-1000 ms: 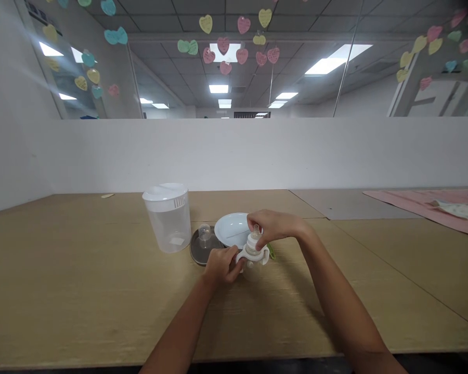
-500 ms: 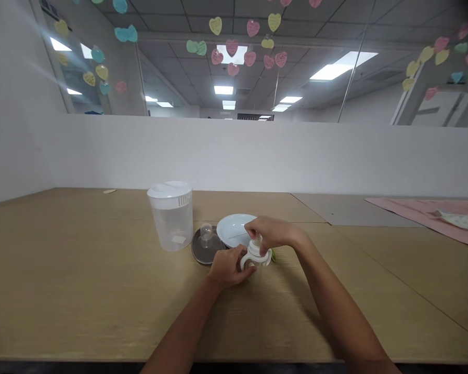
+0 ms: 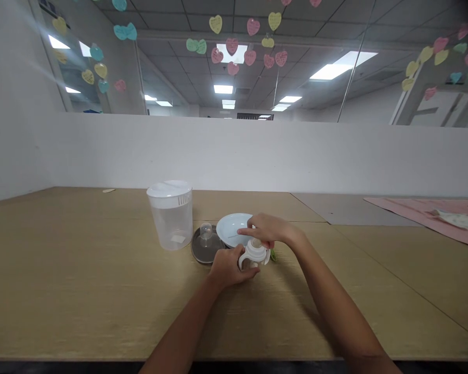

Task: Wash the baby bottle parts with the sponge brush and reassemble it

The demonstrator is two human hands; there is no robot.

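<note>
A baby bottle with white handles and a pale nipple stands upright near the middle of the table. My left hand is wrapped around its lower left side, the thumb across the front. Just above and behind the nipple is my right hand, its index finger stretched out to the left and a fingertip close to the white collar. Whether that fingertip touches the collar, I cannot tell. Beyond the bottle lies a white plate, partly hidden by my right hand. A clear dome-shaped cap rests on a dark round tray to the left.
A translucent lidded bucket stands left of the tray. Something green shows behind the bottle's right side. At the far right, a pink cloth has a whitish item on it. A white wall closes off the table's back.
My right hand's fingers have come off the nipple and spread, the index finger now reaching left. The bottle remains in my left hand, barely moved.
</note>
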